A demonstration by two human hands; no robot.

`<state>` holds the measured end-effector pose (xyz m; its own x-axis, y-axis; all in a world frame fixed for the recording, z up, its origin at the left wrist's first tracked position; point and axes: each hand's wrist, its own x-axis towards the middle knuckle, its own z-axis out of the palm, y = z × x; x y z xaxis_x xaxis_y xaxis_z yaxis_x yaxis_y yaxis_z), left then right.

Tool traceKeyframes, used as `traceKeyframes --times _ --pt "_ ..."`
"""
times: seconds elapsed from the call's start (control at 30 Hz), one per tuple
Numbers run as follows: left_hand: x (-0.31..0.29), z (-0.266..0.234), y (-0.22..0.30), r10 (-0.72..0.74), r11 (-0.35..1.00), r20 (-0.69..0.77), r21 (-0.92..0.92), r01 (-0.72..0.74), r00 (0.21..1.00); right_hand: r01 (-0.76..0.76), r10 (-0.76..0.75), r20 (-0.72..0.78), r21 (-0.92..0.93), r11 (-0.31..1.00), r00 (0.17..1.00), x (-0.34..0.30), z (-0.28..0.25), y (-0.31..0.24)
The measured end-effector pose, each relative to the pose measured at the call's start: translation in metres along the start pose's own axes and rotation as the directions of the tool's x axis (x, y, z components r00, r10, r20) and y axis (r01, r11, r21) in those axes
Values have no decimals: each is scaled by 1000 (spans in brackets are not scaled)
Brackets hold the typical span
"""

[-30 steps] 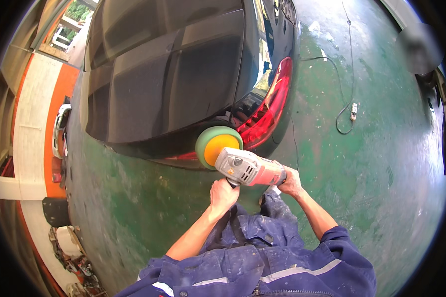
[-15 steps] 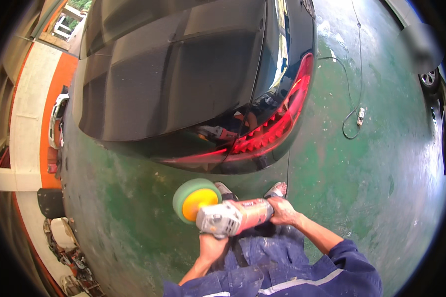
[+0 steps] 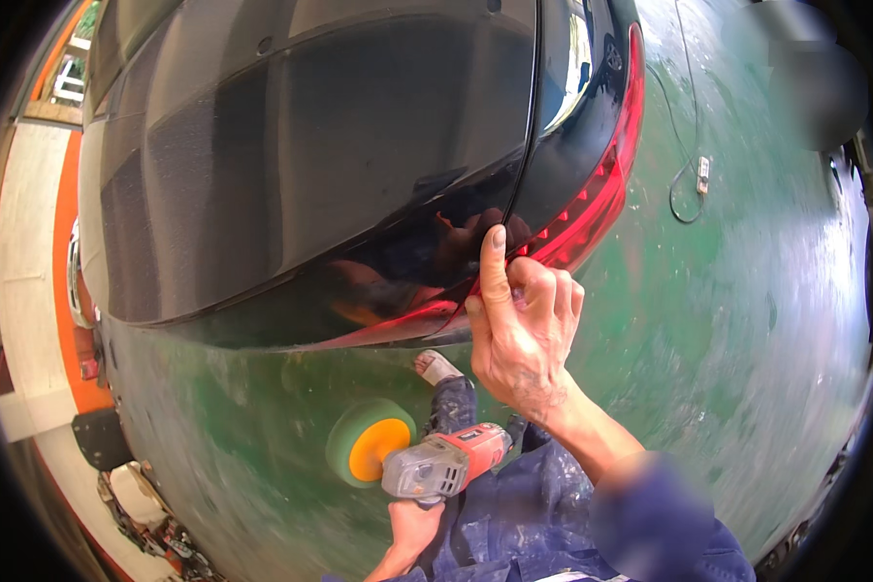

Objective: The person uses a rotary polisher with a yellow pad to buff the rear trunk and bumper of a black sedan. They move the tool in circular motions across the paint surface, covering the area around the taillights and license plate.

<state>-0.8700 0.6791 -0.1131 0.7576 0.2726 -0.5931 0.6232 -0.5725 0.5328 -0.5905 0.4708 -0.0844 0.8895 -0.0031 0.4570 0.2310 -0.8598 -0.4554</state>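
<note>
My right hand (image 3: 526, 335) is raised to the rear of the black car (image 3: 310, 155); the index finger is straight and its tip rests on the glossy dark panel just beside the red tail light (image 3: 592, 209), while my other fingers are curled loosely together toward the palm and clamp nothing. A reflection of the hand shows in the paint right above the fingertip. My left hand (image 3: 412, 524) is low, near the bottom of the view, wrapped from below around the grey gear head of the polisher (image 3: 441, 464), fingers closed on it; how tightly, I cannot tell. The polisher has a red body pointing toward my right side and a green foam pad (image 3: 364, 441) with an orange centre facing up and to my left. The pad hangs over the green floor (image 3: 727, 369), well apart from the car body. My foot (image 3: 436, 367) in a light sandal stands on the floor under the car's rear edge, and my blue trouser leg (image 3: 514, 514) runs down from it. A thin cable with a small plug block (image 3: 702, 175) lies on the floor beyond the tail light, to the right.
</note>
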Motion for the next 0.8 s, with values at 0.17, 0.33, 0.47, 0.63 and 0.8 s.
traceKeyframes --times 0.17,0.33,0.47,0.63,0.8 --pt "13 -6 -21 -69 993 17 -100 70 997 8 -10 -32 -58 998 999 -24 7 -9" --pt "30 -4 -51 -157 985 62 -63 161 986 -19 15 -73 -48 999 997 -44 14 -6" --pt "36 -3 -71 -186 980 76 -57 190 980 -25 16 -178 -50 998 984 -29 13 -5" --pt "40 -5 -77 -277 958 118 -40 283 954 -51 40 -199 -50 997 979 -32 10 -4" --pt "41 0 -81 -262 960 98 -81 270 960 -82 160 -213 335 939 964 -44 8 -6"
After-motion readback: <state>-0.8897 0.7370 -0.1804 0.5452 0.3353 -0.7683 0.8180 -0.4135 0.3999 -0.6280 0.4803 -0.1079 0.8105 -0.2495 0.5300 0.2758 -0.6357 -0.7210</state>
